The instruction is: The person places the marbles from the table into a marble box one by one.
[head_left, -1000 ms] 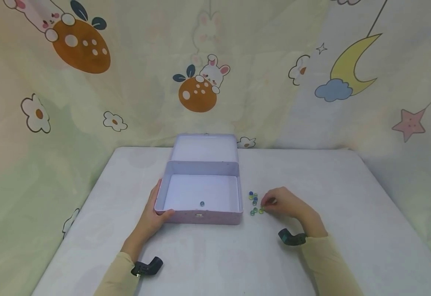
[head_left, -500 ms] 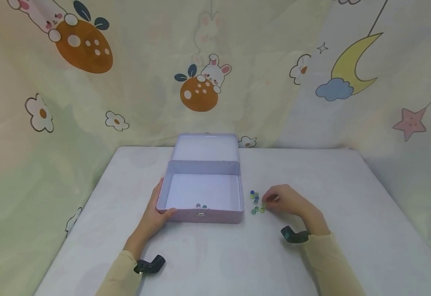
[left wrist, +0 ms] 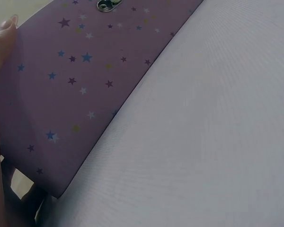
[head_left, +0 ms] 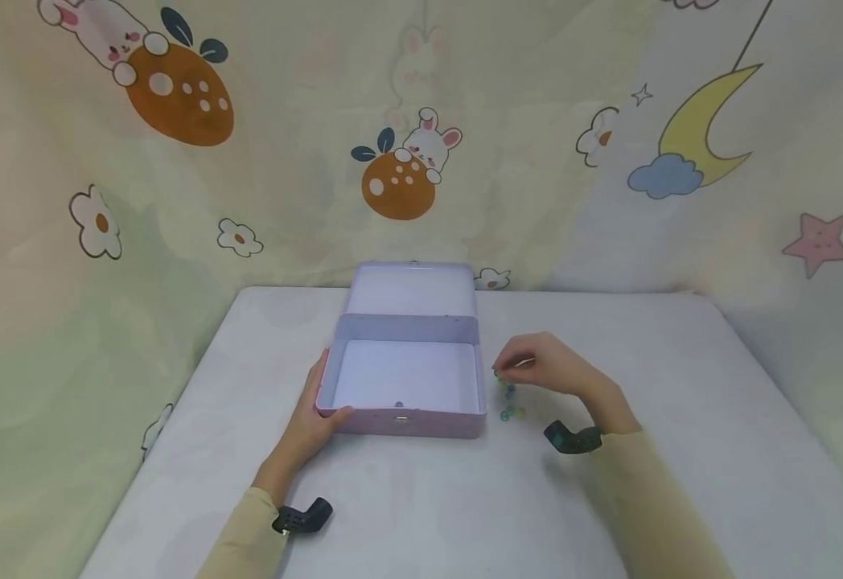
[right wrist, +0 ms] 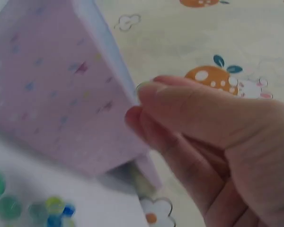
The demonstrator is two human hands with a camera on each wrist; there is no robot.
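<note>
An open tin box (head_left: pixel 410 423), pale inside and pink with stars outside, stands on the table with its lid folded back. My left hand (head_left: pixel 304 426) grips its front left corner, thumb over the front rim; the left wrist view shows the thumb (left wrist: pixel 4 38) against the starry wall. One small marble (head_left: pixel 398 404) lies inside near the front wall. My right hand (head_left: pixel 552 366) is raised beside the box's right wall, thumb and fingertips pinching a marble, mostly hidden; a greenish edge shows at the thumb tip (right wrist: pixel 151 90). Below it, several green, blue and yellow glass marbles (right wrist: pixel 8 208) lie on the table.
The white-covered table (head_left: pixel 421 507) reaches back to a patterned cloth wall (head_left: pixel 298 161) printed with rabbits and flowers. Black wrist cameras sit on the left wrist (head_left: pixel 302 516) and the right wrist (head_left: pixel 572 438).
My right hand has risen from the marbles and moved left toward the box. Two marbles showed in the box half a second ago; one shows now. My left hand keeps its grip.
</note>
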